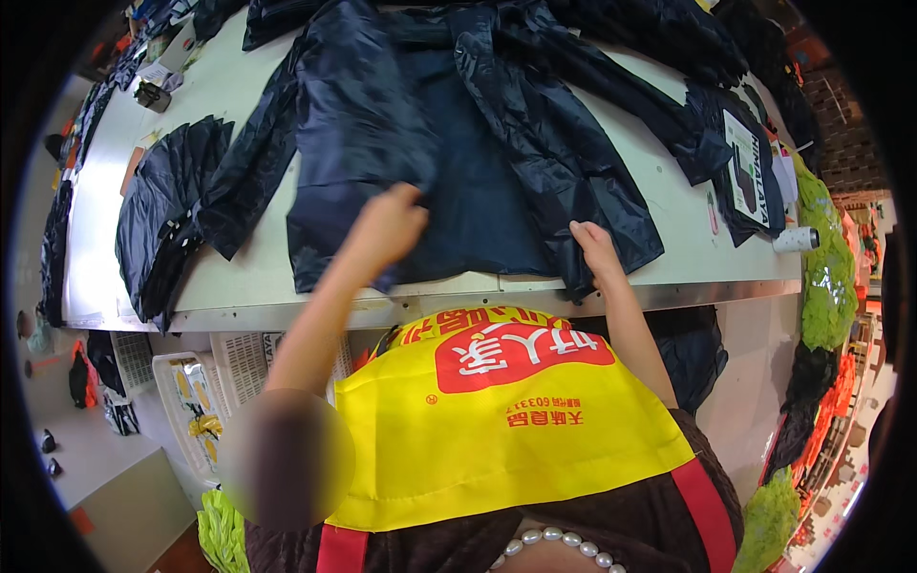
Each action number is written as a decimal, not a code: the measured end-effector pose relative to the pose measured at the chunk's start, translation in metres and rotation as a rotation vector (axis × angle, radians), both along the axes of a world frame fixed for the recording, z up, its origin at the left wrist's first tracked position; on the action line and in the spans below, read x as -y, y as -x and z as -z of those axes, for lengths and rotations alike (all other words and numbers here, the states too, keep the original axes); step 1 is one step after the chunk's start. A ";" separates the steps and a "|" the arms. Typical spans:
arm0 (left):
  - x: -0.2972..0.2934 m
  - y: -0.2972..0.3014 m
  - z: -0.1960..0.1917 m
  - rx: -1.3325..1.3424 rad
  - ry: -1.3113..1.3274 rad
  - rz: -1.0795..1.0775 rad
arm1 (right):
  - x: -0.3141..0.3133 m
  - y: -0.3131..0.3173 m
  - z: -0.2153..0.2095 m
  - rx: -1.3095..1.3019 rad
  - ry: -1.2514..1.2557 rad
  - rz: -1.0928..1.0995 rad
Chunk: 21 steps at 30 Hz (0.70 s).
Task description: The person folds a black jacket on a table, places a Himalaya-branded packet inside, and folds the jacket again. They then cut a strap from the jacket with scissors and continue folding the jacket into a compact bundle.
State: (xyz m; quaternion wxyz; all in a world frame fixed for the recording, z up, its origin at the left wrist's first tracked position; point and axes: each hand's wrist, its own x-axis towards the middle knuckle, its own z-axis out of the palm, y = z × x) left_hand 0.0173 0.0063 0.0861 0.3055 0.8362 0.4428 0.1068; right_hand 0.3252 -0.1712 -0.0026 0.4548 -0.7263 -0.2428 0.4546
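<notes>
A shiny dark navy jacket (368, 124) lies spread across the table with its front parted, so the matte inner back shows between the two panels. My left hand (390, 229) is closed on the inner edge of the left front panel, fingers curled into the fabric. Near the hem on the other side, my right hand (597, 248) pinches the edge of the right front panel between thumb and fingers. Both sleeves stretch outward, the right one reaching toward the table's right side. The fingertips of my left hand are partly hidden.
The pale table (248, 272) has a metal front edge close to my body. A stack of black garment pieces (172, 210) lies at left, near a small dark cup (151, 95). At right are a printed bag (750, 167), a thread spool (796, 240) and a pink pen (713, 214). Baskets (244, 363) stand below.
</notes>
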 end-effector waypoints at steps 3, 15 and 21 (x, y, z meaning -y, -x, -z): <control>0.043 -0.048 0.068 -0.218 0.024 0.011 | -0.018 0.008 -0.034 0.612 0.023 -0.256; 0.029 -0.065 0.064 0.085 0.294 0.021 | -0.105 0.020 -0.009 0.734 -0.156 -0.382; 0.018 -0.116 0.030 0.552 0.816 -0.326 | -0.090 0.010 -0.041 -0.094 -0.125 -0.334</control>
